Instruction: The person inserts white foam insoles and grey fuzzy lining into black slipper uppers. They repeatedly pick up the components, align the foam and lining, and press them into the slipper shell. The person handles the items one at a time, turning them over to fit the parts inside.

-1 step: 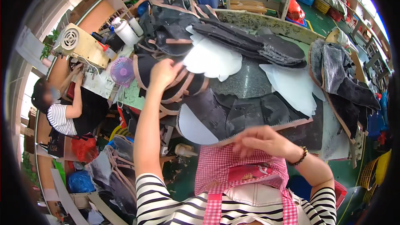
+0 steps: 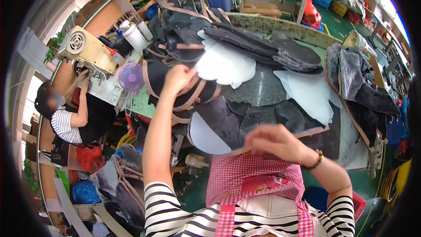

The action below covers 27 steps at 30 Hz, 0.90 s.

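Observation:
My left hand [image 2: 179, 80] reaches over the table, its thumb and fingers together at the left edge of a stack of white scalloped sheets [image 2: 226, 63]. Beneath that hand lie black curved pieces with pinkish-tan edging [image 2: 206, 91]. My right hand [image 2: 280, 144] hovers over the near edge of a large black piece [image 2: 267, 118], fingers bent and smeared by motion; I cannot see anything held in it. A pale grey rounded patch [image 2: 206, 136] covers the left end of that black piece. More white sheets [image 2: 305, 92] lie to its right.
Stacked black padded pieces [image 2: 263, 46] lie at the table's far side. Grey furry pieces [image 2: 351, 74] hang at the right. On the left stand a purple fan [image 2: 130, 77], a white bottle [image 2: 133, 35] and a sewing machine [image 2: 85, 48], where another person [image 2: 66, 118] works.
My left hand has shifted slightly right and nearer, up to the white sheets' edge. My right hand has lifted a little away from my apron, over the black piece.

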{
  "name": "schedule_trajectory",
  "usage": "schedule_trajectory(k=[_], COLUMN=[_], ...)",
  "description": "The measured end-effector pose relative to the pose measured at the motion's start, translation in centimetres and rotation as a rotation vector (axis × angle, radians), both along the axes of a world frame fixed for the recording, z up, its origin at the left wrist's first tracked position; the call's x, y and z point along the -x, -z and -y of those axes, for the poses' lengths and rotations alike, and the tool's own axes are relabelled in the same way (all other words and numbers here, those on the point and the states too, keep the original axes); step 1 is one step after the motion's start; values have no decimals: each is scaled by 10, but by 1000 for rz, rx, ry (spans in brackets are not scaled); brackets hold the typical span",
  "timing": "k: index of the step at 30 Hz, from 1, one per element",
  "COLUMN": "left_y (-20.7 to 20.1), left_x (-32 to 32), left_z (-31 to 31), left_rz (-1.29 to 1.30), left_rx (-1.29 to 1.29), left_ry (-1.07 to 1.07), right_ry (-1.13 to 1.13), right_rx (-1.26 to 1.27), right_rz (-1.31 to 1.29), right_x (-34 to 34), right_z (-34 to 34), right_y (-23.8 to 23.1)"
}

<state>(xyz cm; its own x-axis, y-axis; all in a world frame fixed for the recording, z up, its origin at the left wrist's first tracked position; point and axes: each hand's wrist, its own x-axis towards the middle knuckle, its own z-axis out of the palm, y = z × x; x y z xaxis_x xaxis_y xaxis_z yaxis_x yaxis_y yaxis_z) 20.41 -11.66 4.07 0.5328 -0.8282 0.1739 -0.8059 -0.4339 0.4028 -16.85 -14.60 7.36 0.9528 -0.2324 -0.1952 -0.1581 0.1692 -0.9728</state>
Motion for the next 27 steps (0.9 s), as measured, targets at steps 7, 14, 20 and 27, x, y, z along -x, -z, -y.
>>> schedule_trajectory(k=[7, 14, 20, 27], left_y=[2, -22, -18, -18], left_x=[35, 76, 75, 95], left_z=[62, 50, 63, 65], left_rz=[-844, -845, -697, -108], left_rx=[353, 309, 312, 236], left_ry=[211, 220, 377, 218], right_ry=[539, 466, 371, 524], right_rx=[891, 800, 559, 568], right_rz=[112, -18, -130, -136], right_x=[-146, -201, -187, -196], right_z=[109, 154, 164, 158], right_y=[35, 31, 18, 14])
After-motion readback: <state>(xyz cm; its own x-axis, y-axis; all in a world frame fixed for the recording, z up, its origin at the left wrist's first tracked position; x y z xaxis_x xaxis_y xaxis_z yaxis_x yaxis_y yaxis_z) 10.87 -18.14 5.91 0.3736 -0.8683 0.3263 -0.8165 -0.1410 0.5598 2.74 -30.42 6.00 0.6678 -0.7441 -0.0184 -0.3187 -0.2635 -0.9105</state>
